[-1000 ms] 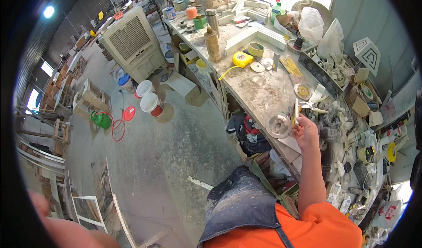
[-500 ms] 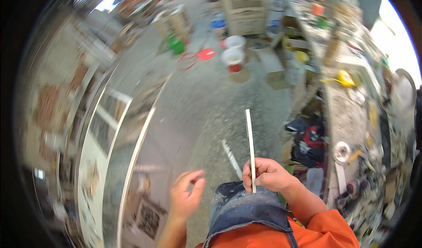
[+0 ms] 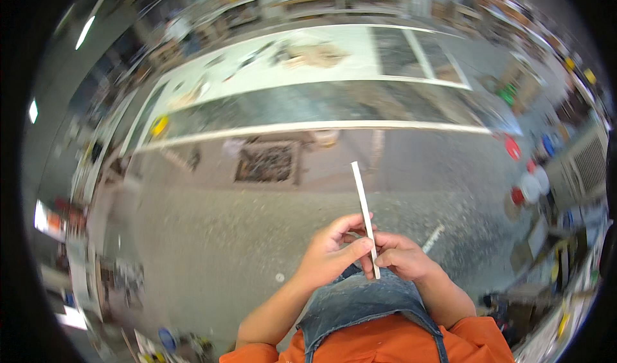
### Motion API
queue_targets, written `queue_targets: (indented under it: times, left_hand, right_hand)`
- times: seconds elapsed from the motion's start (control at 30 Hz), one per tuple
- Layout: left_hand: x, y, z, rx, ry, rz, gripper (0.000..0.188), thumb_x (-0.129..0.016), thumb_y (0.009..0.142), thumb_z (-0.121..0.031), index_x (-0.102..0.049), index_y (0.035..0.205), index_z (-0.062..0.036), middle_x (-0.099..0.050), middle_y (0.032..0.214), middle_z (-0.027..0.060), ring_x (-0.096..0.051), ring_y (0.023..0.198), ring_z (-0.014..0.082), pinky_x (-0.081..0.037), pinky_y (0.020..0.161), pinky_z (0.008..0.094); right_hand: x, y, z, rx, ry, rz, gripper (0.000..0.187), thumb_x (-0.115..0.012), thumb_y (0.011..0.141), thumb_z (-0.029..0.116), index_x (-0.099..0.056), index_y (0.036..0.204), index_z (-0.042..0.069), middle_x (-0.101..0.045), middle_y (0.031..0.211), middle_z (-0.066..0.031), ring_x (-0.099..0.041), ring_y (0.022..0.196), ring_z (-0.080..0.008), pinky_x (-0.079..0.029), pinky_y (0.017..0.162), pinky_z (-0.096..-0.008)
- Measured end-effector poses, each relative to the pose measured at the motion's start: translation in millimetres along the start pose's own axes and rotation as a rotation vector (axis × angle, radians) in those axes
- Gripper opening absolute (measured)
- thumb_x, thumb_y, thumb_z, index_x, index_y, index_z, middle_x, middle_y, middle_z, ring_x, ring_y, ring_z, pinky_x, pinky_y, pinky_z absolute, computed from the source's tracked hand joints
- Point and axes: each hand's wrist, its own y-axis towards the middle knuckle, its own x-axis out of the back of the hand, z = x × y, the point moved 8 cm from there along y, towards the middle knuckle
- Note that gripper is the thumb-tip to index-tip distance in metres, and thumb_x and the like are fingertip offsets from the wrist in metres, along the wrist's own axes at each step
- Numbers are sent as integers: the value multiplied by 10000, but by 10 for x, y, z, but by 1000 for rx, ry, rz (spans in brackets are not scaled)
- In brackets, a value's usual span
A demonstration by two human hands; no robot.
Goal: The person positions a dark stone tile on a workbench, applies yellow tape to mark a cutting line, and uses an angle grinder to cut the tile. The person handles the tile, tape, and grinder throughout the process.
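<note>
A thin, straight whitish strip (image 3: 362,196) stands nearly upright in front of my apron (image 3: 366,299), leaning slightly to the left at its top. My right hand (image 3: 405,258) grips its lower part between thumb and fingers. From the other side my left hand (image 3: 329,252) closes on the strip, the thumb against it and some fingertips hidden behind it. Both hands meet around the lower half; the upper half sticks out free.
Across from me stretches a long pale-edged frame (image 3: 308,128) with a white panel (image 3: 257,61) behind it. A yellow object (image 3: 159,126) sits at its left end. Beneath is a square tray (image 3: 267,162) of dark pieces. White buckets (image 3: 530,184) and a beige louvred cabinet (image 3: 581,163) stand right.
My view has swung left, bringing the long frame across the front. My left hand, apart from the strip before, has come over to it and closed. My right hand keeps its hold.
</note>
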Motion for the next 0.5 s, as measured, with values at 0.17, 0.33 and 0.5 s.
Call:
queue_targets:
  times: [0.17, 0.33, 0.5]
  left_hand:
    - [1501, -766, -296, 27, 64, -520, 405, -718, 969, -151, -603, 1312, 32, -692, 1096, 104, -670, 943, 158, -552, 884, 325]
    - [2773, -1671, -517, -44, -115, -1025, 297, -715, 965, -158, -680, 1188, 35, -713, 968, 84, -665, 887, 159, -550, 805, 319]
    - [3974, -2476, -600, -187, -221, -1389, 260, -689, 967, -139, -689, 1133, 61, -713, 918, 108, -677, 816, 195, -562, 764, 350]
  right_hand:
    - [-898, 1329, -493, -210, -232, 285, 403, -506, 916, 24, -595, 1308, 3, -656, 937, -39, -602, 865, -130, -476, 785, -298]
    - [-1694, 2281, -1052, -460, -307, 637, 453, -491, 973, 57, -535, 1417, -21, -653, 952, -31, -600, 872, -116, -496, 798, -281]
    - [-2238, 3234, -1609, -605, -274, 934, 462, -467, 1012, 85, -516, 1463, 1, -646, 951, -25, -602, 846, -107, -506, 788, -276]
